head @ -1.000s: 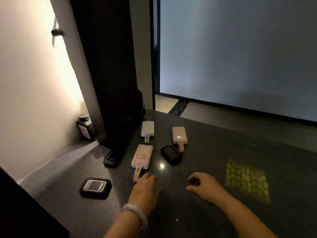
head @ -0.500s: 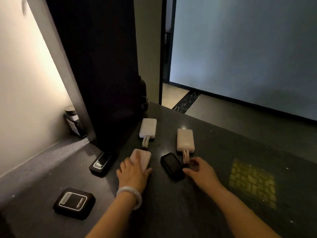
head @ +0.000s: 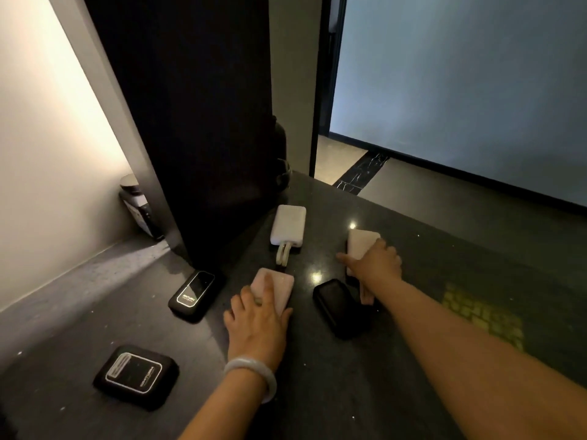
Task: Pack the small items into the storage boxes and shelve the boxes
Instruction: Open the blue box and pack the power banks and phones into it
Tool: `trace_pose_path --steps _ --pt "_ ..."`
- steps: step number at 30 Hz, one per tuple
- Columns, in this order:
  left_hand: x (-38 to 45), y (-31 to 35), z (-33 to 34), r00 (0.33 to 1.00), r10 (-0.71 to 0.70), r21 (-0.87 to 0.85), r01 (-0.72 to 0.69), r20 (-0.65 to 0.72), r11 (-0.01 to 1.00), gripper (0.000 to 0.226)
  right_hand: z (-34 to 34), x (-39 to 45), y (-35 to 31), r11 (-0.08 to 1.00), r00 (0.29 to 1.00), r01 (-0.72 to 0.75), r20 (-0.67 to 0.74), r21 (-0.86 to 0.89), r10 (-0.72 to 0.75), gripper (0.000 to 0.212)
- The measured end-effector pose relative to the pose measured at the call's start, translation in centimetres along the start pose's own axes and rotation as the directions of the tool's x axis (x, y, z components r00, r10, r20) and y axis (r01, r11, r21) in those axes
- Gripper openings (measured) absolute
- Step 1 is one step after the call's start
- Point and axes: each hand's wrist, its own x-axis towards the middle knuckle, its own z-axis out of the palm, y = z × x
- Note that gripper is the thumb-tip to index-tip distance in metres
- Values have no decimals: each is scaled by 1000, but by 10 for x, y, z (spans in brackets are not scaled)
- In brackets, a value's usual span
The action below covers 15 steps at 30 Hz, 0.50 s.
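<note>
Several power banks lie on a dark counter. My left hand, a pale bangle on its wrist, grips the near pink power bank from its near end. My right hand closes over the far pink power bank, its strap showing under my wrist. A white power bank with a looped strap lies behind them. A black power bank sits between my arms. Two more black ones lie at the left, one slim and one square.
A tall dark cabinet panel stands on the counter at the back left, with a small jar behind it by the wall. A yellow patterned patch marks the counter at right. The counter's far edge drops to a floor.
Both hands reached forward from the counter's near part. The left one came down on the near pink power bank, the right one moved past the black one onto the far pink one.
</note>
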Motion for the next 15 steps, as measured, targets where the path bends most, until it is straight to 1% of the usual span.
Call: trace_pose_path --steps 2,4,6,11,15 --pt "0 0 0 1000 -1 4 1 13 1000 80 3 4 -2 998 1000 -5 -9 -66 4 103" --pt "2 -1 0 1000 -1 19 1 28 1000 81 1 3 2 995 1000 -3 0 -97 3 94" --pt "3 -1 -1 1000 6 36 -7 27 999 81 -2 -1 10 993 1000 4 21 -117 -2 90" --pt "1 0 -7 998 9 14 -10 67 1000 84 -18 -37 52 984 999 -8 39 -179 15 91" --pt "-7 0 -17 993 34 -43 -29 109 999 85 -32 -84 84 973 993 -90 57 -212 104 95"
